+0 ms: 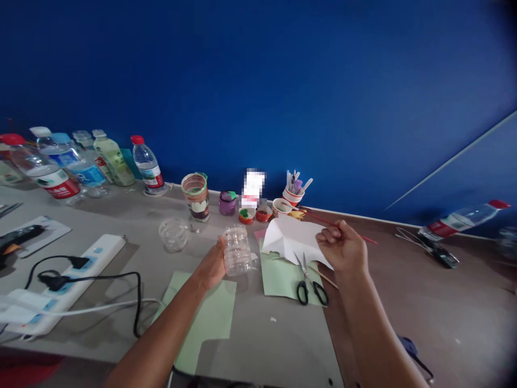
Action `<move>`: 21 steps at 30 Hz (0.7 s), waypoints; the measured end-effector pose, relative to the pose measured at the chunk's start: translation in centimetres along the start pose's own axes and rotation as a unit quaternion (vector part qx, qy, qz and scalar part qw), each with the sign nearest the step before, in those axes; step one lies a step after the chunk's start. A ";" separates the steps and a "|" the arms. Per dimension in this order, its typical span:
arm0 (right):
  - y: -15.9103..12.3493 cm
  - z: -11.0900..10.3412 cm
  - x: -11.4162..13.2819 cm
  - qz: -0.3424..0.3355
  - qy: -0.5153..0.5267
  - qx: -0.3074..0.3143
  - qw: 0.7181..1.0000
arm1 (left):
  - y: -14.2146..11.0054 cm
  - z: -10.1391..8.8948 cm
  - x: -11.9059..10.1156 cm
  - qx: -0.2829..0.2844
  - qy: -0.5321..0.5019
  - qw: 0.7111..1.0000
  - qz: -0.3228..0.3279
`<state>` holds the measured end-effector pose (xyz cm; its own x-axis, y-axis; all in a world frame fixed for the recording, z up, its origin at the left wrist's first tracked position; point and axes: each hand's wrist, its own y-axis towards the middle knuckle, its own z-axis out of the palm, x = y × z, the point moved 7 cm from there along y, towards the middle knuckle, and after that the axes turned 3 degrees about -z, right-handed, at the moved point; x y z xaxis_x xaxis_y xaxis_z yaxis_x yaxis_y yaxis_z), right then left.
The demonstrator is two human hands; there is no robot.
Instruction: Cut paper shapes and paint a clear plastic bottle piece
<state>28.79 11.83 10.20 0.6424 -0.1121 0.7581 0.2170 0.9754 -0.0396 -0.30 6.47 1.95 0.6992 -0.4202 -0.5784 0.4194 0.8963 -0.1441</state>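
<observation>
Bare forearms (157, 328) reach in across the near edge of the grey bench (278, 350). Fingers of the left hand (213, 261) grip a clear ribbed bottle piece (237, 250) near the bench's middle; those of the right hand (343, 249) curl around what looks like a slim red brush (322, 218) toward the back right corner. Since thin plastic probably dents, a light hold suits the bottle piece, turned by the wrist rather than squeezed. Scissors (309, 280) lie near the right edge, blades over white paper (293, 234), handles on a green sheet (278, 283), so carrying the brush high there seems wise. Paint cups (246, 215) line the back edge; the roomiest stretch runs from that green sheet leftward to another (210, 312), along the near edge.
</observation>
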 end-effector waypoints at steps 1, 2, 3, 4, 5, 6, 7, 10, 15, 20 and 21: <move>-1.0 0.4 -0.7 0.015 0.024 0.012 1.000 | 0.0 0.0 -0.1 -0.006 0.012 1.000 0.006; -1.9 1.0 -1.4 0.031 0.037 0.030 0.998 | 0.0 0.0 -0.2 -0.012 0.024 1.000 0.013; -2.8 1.7 -2.2 0.047 0.042 0.047 0.997 | -0.1 0.1 -0.2 -0.015 0.035 0.999 0.019; -3.6 2.3 -2.8 0.061 0.046 0.063 0.995 | -0.1 0.1 -0.3 -0.016 0.040 0.999 0.020; -4.2 2.8 -3.5 0.074 0.051 0.076 0.993 | -0.2 0.1 -0.3 -0.018 0.044 0.999 0.021; -4.7 3.3 -4.0 0.084 0.057 0.085 0.991 | -0.2 0.1 -0.4 -0.023 0.048 0.998 0.024; -5.0 3.6 -4.4 0.090 0.065 0.091 0.990 | -0.3 0.1 -0.5 -0.028 0.051 0.998 0.027; -5.4 3.6 -5.5 0.092 0.090 0.083 0.988 | -0.3 0.1 -0.5 -0.036 0.054 0.998 0.022; -5.7 2.7 -7.0 0.118 0.108 0.073 0.984 | -0.2 0.4 -0.2 -0.024 0.045 0.999 0.018; -6.1 2.6 -7.1 0.102 0.077 0.107 0.986 | -0.2 0.4 -0.1 -0.037 0.070 0.997 0.005; -6.1 2.6 -7.1 0.095 0.071 0.107 0.987 | -0.2 0.3 0.0 -0.040 0.072 0.997 0.003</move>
<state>21.01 7.17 6.76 0.7566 0.0659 0.6505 -0.0681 0.9974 -0.0218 -0.22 6.25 2.23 0.6082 -0.3958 -0.6881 0.3644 0.9093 -0.2009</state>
